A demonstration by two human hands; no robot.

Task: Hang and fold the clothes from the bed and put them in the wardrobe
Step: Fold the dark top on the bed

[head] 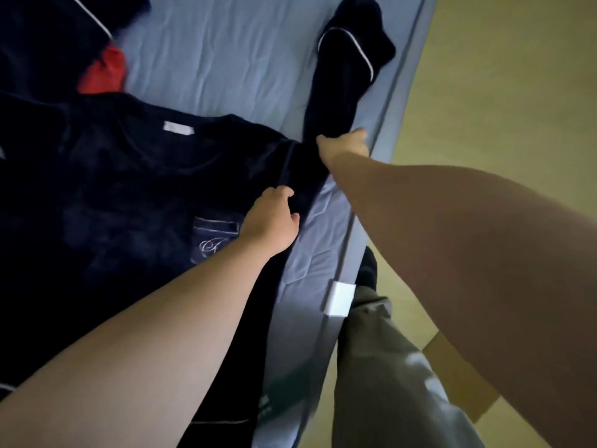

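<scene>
While the dark top (129,189) lies flat on the bed (226,59), my left hand (271,218) pinching its shoulder and my right hand (344,147) gripping its sleeve (336,92), I judge folding barely begun, with other clothes (48,43) waiting.

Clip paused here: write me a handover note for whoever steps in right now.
Left hand: on the navy top by its armpit; grip unclear.
Right hand: grips the top's sleeve, stretched out across the bed.
Done: top laid flat. Nothing folded, no wardrobe in view.
Left: fold this top; red garment and another dark garment wait beyond it.
</scene>
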